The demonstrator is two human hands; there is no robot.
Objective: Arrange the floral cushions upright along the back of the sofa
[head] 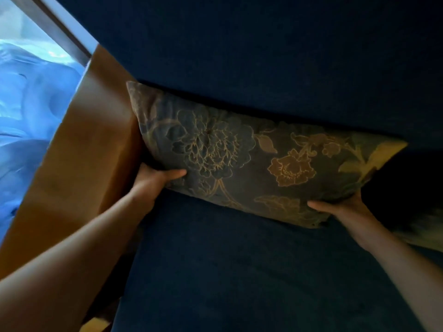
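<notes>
A floral cushion (251,161), dark grey with gold-outlined flowers, stands on its long edge against the dark blue sofa back (263,56), its left end touching the tan armrest. My left hand (155,180) grips its lower left corner, thumb on the front face. My right hand (345,209) holds its lower right edge, thumb on the front. The edge of a second floral cushion (424,233) lies blurred at the right, partly hidden behind my right forearm.
The dark blue sofa seat (239,271) spreads below the cushion. A tan armrest (81,152) bounds the sofa on the left. Beyond it are a pale blue sheer curtain (31,104) and a window frame (60,27).
</notes>
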